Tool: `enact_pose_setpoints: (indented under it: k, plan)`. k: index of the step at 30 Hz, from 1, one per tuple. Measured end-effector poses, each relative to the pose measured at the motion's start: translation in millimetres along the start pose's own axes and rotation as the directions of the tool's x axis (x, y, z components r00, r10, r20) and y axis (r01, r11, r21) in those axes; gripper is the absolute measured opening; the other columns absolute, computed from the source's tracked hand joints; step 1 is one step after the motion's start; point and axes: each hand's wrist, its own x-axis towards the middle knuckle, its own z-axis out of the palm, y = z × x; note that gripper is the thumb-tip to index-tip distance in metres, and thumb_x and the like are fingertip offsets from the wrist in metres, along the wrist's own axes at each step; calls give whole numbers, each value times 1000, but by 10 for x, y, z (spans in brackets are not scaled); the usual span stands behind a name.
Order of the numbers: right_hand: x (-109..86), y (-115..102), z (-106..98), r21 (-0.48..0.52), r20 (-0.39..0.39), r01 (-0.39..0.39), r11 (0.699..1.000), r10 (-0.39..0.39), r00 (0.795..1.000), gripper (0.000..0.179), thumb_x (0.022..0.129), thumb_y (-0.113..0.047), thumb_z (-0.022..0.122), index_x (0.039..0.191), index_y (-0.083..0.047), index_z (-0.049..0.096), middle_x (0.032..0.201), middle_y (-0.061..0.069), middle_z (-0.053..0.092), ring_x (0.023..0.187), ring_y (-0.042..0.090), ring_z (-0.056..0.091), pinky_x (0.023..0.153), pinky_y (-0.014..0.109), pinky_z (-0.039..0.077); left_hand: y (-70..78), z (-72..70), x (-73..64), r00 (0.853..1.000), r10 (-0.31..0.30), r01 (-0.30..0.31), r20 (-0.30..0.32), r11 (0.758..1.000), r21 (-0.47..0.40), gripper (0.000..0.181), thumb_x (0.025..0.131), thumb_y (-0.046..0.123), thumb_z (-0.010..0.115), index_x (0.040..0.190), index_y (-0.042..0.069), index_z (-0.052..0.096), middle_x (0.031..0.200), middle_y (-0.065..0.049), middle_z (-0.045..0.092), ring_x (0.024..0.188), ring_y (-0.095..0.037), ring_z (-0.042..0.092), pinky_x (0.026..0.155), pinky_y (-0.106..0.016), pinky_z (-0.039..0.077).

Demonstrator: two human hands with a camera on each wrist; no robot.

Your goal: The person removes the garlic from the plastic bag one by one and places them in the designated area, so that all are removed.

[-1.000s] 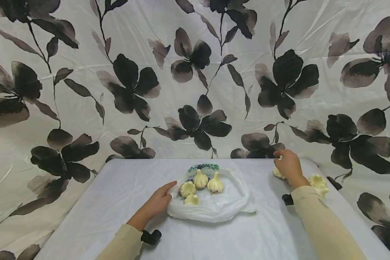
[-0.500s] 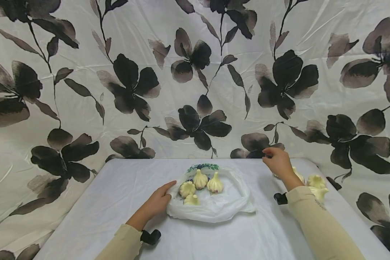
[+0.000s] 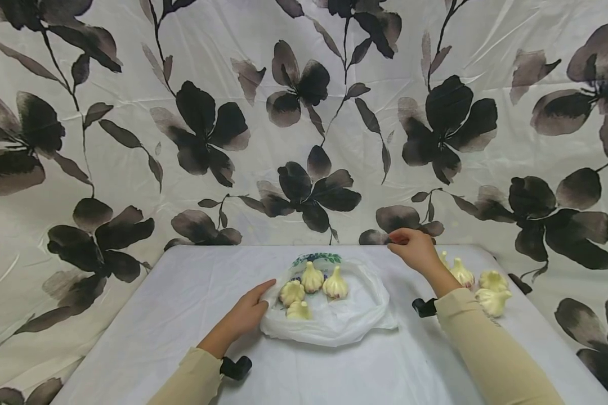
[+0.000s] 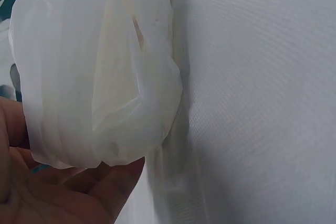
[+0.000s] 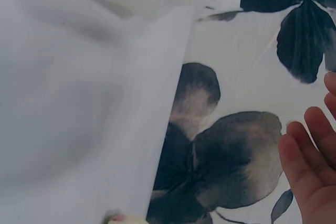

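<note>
My left hand (image 3: 245, 312) is at the left side of a white plastic bag (image 3: 329, 332), which lies open on the table. Its thumb and index finger hold the bag's rim; in the left wrist view, the bag (image 4: 100, 72) partly covers the fingers of the left hand (image 4: 63, 192). Several garlic bulbs (image 3: 336, 284) sit inside the bag. My right hand (image 3: 415, 250) hangs above the far right part of the table, empty, with fingers loosely bent. In the right wrist view its fingers (image 5: 299, 169) are apart from everything. More garlic bulbs (image 3: 492, 301) stand behind the right wrist.
A white cloth covers the table (image 3: 147, 337). Close behind its far edge hangs a flower-patterned sheet (image 3: 380, 129). A black wrist camera (image 3: 235, 368) is strapped on the left wrist, and another wrist camera (image 3: 424, 307) on the right.
My right hand has moved left, away from the garlic on the right and toward the bag, uncovering more of those bulbs. The left hand and the bag stay in place.
</note>
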Motion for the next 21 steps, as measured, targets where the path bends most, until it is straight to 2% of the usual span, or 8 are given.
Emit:
enact_pose_setpoints:
  k: [5,10,21]
  plan:
    - [11,-53,76,17,-16,28,999,-27,999,24,89,-23,67,107,-8,71,103,13,73,94,28,69,75,40,57,10,0,-3,1000,17,-17,-12,1000,19,57,94,8,36,150,13,37,156,-13,34,146,-37,28,118,-57,23]
    - [23,-96,157,51,-8,42,998,-42,999,23,89,-23,68,106,-8,72,102,11,74,93,26,70,75,38,58,21,6,-9,1000,25,-24,-14,999,34,57,93,8,37,150,13,36,156,-14,34,146,-37,28,118,-56,24]
    - [23,-262,370,50,71,58,997,-61,996,22,89,-24,67,105,-10,72,99,8,73,97,25,68,80,40,57,60,30,-24,999,29,-28,-22,998,57,58,94,10,39,151,13,34,156,-14,33,146,-37,28,118,-56,24]
